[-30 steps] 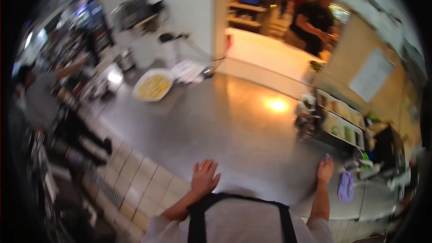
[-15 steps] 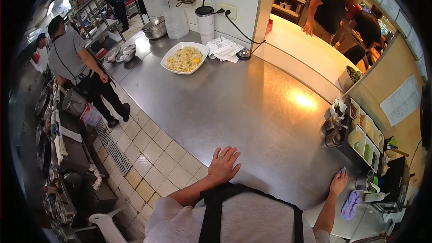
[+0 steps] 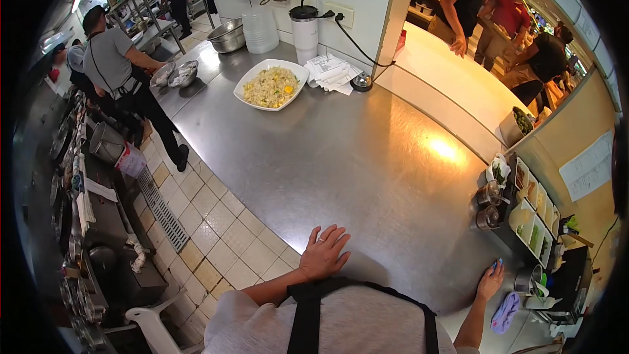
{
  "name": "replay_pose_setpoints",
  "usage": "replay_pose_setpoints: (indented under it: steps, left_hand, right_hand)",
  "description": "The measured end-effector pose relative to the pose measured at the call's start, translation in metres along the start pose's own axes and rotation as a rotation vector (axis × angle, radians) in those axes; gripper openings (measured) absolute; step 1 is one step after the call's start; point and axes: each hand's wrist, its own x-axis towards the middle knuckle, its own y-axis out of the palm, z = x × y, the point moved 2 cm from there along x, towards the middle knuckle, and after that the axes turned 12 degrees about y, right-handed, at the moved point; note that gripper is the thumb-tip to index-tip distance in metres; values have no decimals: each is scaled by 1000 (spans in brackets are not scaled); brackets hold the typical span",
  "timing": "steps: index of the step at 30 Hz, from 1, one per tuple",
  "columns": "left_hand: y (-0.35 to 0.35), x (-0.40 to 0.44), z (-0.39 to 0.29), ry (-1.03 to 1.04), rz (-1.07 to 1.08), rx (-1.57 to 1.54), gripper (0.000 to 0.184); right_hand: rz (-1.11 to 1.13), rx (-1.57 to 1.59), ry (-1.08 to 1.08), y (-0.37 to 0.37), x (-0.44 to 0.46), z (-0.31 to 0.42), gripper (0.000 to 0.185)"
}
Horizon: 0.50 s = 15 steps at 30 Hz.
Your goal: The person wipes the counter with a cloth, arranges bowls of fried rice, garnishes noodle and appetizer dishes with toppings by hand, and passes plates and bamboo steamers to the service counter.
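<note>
My left hand [image 3: 324,254], with a ring on one finger, rests open and empty on the near edge of the steel counter [image 3: 314,164], fingers spread. Over at the right edge, my right hand [image 3: 490,280] lies on the counter with its fingers stretched forward. A small blue spot shows at its fingertips; I cannot make out what it is. Close to that hand are a purple cloth [image 3: 505,313] and a metal container [image 3: 526,279]. Farther off, a white square bowl [image 3: 246,96] holds fried rice [image 3: 270,87].
Paper slips [image 3: 332,73], a call bell [image 3: 361,82] and a tumbler [image 3: 304,38] stand behind the rice. Condiment trays [image 3: 534,223] and jars [image 3: 487,217] line the right side. A co-worker [image 3: 116,59] stands left; people are beyond the pass window [image 3: 452,78].
The co-worker on the left has stepped toward the counter and reaches to the bowls at its far corner. People beyond the window have shifted. My hands stay in place as the view tilts slightly.
</note>
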Motion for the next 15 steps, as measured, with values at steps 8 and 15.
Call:
replay_pose_setpoints:
  steps: [8,15]
  left_hand:
    - [1,2,2,5,11,6,42]
    - [0,2,3,10,14,9,41]
  right_hand:
    - [21,-19,28,-2,0,3,41]
    - [9,21,7,-2,0,4,41]
